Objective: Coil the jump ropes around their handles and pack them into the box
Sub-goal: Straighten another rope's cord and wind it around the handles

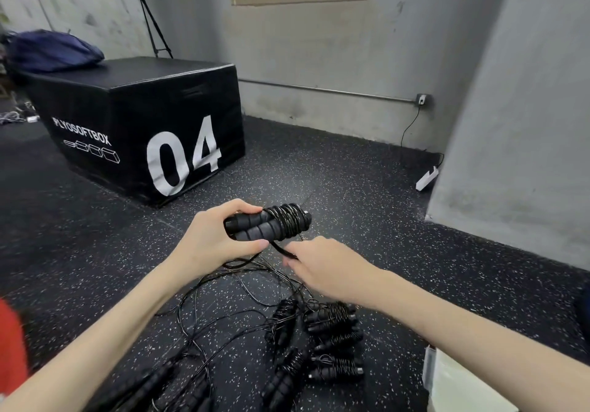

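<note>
Nearest me, on the speckled floor (367,194), lie several jump ropes already wound (332,319) around their handles, tangled in with loose black cord (223,296). Above them the left hand (210,239) grips a pair of handles (255,228) held side by side, cord coiled tight round their far end. The right hand (325,268) pinches the trailing cord just below that coil, fingers curled on it. That cord looks thin, springy and slick, so I'd guess it wants steady tension or the turns will slip; the ribbed foam grips are the safe place to hold. A pale box (453,379) sits at the near right corner. Farther left stands a big black box marked 04 (143,124).
</note>
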